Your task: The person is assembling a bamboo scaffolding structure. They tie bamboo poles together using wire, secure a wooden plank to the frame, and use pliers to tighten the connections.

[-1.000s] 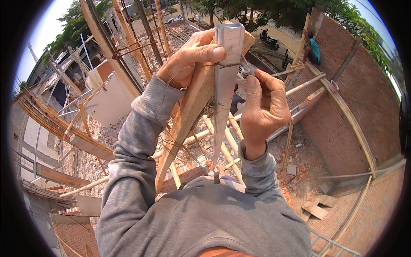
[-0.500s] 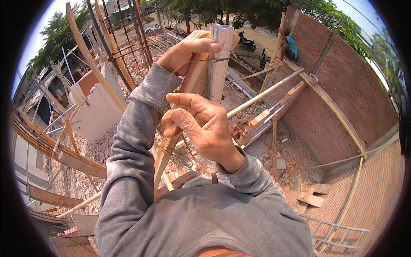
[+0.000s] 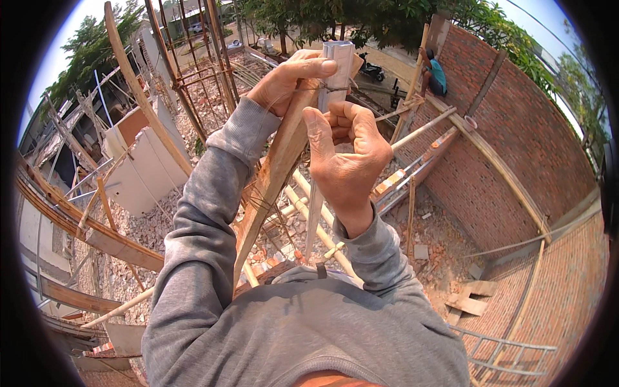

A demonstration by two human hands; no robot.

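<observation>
A long pale panel strip (image 3: pixel 338 64) with a ribbed end stands upright against a wooden post (image 3: pixel 278 169) in front of me. A thin wire (image 3: pixel 334 89) passes around the strip and the post. My left hand (image 3: pixel 288 79) grips from the left, its thumb pressed on the strip's near face and its fingers partly hidden behind. My right hand (image 3: pixel 351 155) is just below the wire, in front of the strip, fingers curled in and thumb raised close to the index finger. Whatever its fingertips hold, if anything, cannot be made out.
Bamboo poles (image 3: pixel 329 238) cross below over rubble (image 3: pixel 187 97). Rusty rebar (image 3: pixel 193 64) rises at the far left. A brick wall (image 3: pixel 496 109) runs along the right, with a person (image 3: pixel 435 74) in a teal top perched near its far end. A ladder (image 3: pixel 506 351) lies at lower right.
My right hand has moved up and to the right, from beside the left sleeve to just below the wire. My left hand keeps its hold on the strip, shifted slightly right.
</observation>
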